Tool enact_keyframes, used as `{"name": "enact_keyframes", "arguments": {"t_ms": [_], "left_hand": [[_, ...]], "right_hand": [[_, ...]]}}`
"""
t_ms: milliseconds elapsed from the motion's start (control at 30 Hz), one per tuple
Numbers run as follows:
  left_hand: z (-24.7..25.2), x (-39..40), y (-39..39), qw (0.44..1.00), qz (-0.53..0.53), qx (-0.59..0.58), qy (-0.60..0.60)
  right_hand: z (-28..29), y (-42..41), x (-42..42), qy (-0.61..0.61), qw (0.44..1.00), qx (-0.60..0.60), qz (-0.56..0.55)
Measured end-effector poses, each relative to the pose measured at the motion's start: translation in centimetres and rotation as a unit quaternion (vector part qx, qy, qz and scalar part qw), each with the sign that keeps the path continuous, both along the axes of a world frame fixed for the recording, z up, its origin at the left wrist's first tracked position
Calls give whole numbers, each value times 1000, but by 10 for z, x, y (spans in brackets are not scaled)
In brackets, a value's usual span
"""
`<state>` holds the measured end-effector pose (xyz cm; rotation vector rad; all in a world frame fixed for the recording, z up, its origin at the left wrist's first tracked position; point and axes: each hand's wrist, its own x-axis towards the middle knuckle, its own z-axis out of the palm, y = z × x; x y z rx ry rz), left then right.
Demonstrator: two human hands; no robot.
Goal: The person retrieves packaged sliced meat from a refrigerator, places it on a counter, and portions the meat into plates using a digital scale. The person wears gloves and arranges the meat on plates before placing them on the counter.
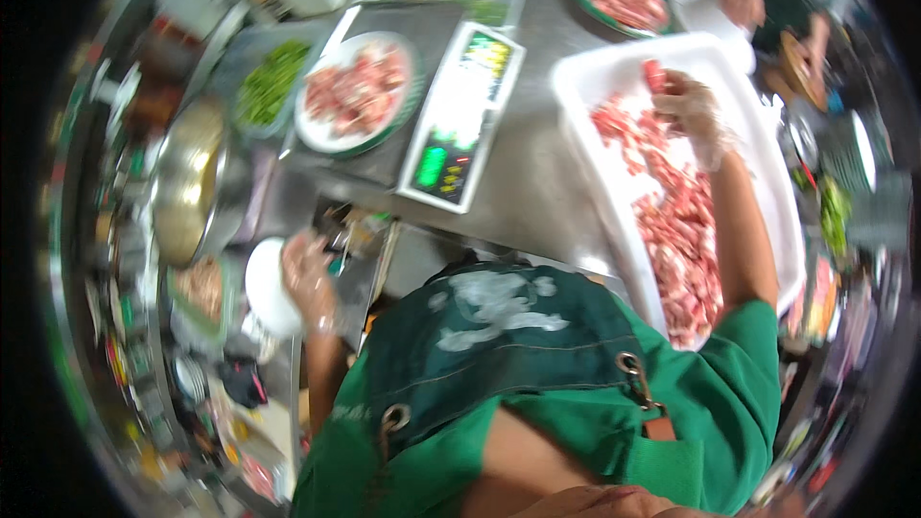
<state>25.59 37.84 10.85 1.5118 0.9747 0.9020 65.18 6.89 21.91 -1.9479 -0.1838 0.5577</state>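
My right hand (687, 111), in a clear plastic glove, grips a piece of raw meat (653, 77) over a deep white plastic tub (781, 230). Chopped raw meat (676, 237) lies in that tub. On the left, my gloved left hand (309, 273) is at the edge of a white round dish (270, 288); blur hides whether it grips or only touches it. A digital scale (460, 122) with a lit display stands on the steel table, and an oval plate (316, 137) of raw meat pieces rests on its platform.
A tub of chopped greens (273, 83) and a large metal bowl (191, 180) stand left of the scale. Beyond the white tub is another plate of meat (626, 0). A co-worker's hand (741, 0) is near it at the upper right, beside a white container (709, 11).
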Motion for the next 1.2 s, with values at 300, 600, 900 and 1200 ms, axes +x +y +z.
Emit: {"name": "enact_keyframes", "arguments": {"t_ms": [300,600,900,1200], "left_hand": [[34,71,34,998,26,-40,-27],[3,89,86,994,3,55,100],[18,87,117,993,-7,-10,120],[29,106,144,968,-117,-118,188]], "right_hand": [[-21,251,-71,-398,859,10,322],[-36,359,-79,-380,841,-152,354],[7,265,-41,-400,858,69,315],[33,25,-79,-244,965,-96,4]]}}
